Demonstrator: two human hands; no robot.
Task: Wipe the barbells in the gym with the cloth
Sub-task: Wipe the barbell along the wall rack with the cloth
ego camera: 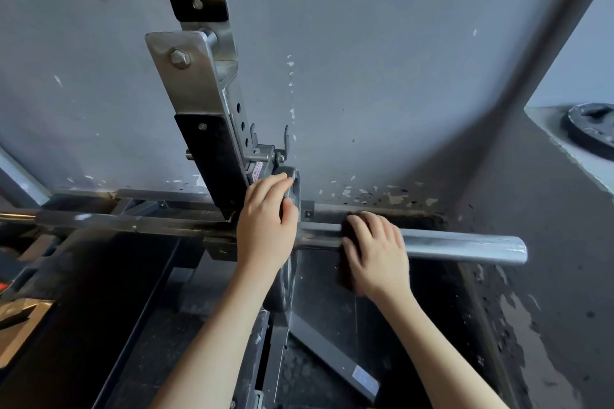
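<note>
Barbell (465,247) lies horizontal, low against the rack (199,93), its bare sleeve end pointing right. Left hand (265,226) reaches forward, fingers curled over the weight plate (294,184) rim. Right hand (375,256), just beside the plate, is palm down, fingers curved round the dark cloth (346,227), holding it on the sleeve.

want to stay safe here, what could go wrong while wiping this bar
The left hand grips the plate close to the rack: fingers could get pinched if the plate shifts. The right hand holds the cloth on the smooth bar; a hard push might slide it off the open end.
</note>
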